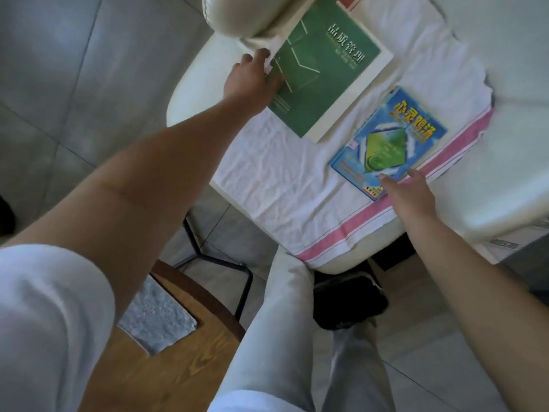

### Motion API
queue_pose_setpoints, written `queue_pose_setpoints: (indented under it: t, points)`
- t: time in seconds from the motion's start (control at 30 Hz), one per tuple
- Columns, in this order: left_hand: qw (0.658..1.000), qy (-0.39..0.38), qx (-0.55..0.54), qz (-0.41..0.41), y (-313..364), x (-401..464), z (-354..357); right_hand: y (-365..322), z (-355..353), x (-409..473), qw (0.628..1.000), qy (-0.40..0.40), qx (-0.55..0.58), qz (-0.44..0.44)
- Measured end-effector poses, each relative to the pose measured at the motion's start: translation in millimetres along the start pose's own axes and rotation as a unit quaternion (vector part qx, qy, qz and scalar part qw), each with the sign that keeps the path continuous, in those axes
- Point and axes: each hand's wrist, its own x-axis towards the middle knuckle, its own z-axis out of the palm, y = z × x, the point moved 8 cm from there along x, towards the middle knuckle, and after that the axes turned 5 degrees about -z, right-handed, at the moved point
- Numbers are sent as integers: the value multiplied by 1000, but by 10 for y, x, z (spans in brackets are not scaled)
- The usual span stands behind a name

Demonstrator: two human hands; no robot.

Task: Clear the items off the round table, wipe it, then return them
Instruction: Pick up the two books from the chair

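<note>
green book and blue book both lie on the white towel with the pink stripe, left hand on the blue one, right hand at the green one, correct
Not quite: the hands are swapped. In the head view the left hand is on the green book and the right hand is at the blue book. Both books do lie on the white towel with the pink stripe.

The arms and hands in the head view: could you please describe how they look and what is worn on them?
Both forearms are bare from the elbow down. The left arm has a short white sleeve ending above the elbow. No sleeve shows on the right arm. The left hand and right hand are bare, with no gloves; no rings, watch or bands are visible.
</note>
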Motion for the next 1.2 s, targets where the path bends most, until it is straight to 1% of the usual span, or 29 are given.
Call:
queue_pose_setpoints:
  t: [0.03,0.13,0.2,0.27,0.43,0.53,0.67,0.77,0.83,0.9,1.07,1.2]
  points:
    - [1000,-1,-6,-9,-18,28,-12,-17,18,19,1000,6,7,7]
    - [1000,-14,-16,-20,-40,77,-40,-39,155,103,997,4,74,37]
    - [1000,-15,-9,-15,-28,62,-35,60,207,239,992,5,115,55]
    - [1000,-7,-4,-2,24,29,-17,214,228,382,990,6,129,63]
    - [1000,20,-5,4,101,-23,41,186,294,341,982,0,161,95]
    - [1000,-7,-22,-5,118,10,96,193,368,321,975,-14,194,106]
    - [994,-48,-86,-44,104,83,112,189,412,266,965,-30,233,114]
    - [989,-73,-117,-54,87,150,99,177,456,251,945,-59,297,120]
    - [988,-91,-114,-44,130,173,84,161,543,233,926,-86,340,140]
    - [986,-110,-116,-41,219,160,114,127,547,238,917,-101,358,147]
    - [972,-141,-176,-67,269,169,212,34,557,238,916,-88,370,132]
    - [957,-157,-227,-85,298,123,297,-41,409,239,933,-48,353,46]
